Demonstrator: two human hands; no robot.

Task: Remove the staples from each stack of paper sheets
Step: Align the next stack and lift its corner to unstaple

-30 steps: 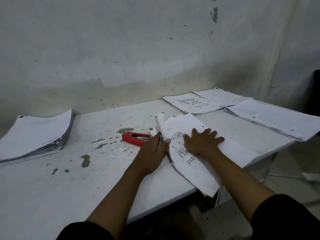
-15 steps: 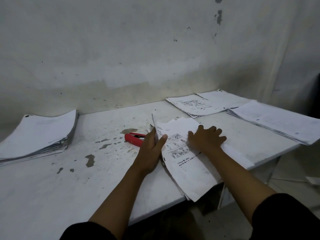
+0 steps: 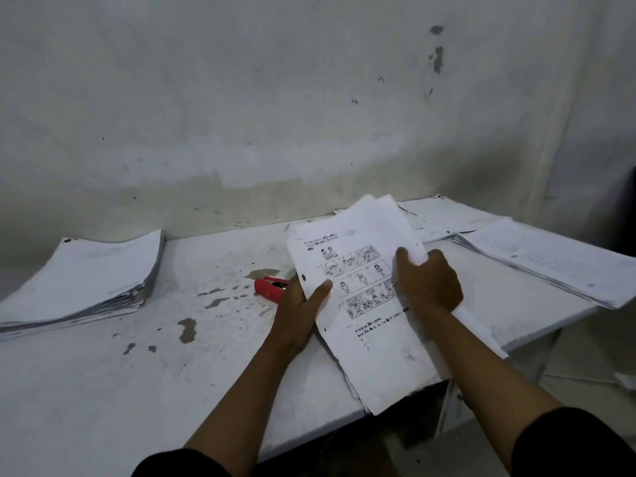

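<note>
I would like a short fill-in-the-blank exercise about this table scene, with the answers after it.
1. Both hands hold the sheaf of papers; the top page shows a ____ strip.
2. The staple remover is ____ in colour.
3. It lies beside the ____ hand.
4. The right hand grips the sheaf's ____ edge.

Answers: comic; red; left; right

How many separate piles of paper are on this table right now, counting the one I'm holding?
4: a tall pile at the far left, the stack in both hands at centre, a flat pile behind it, and a spread pile at the right edge. More may lie hidden behind the held stack.
</note>
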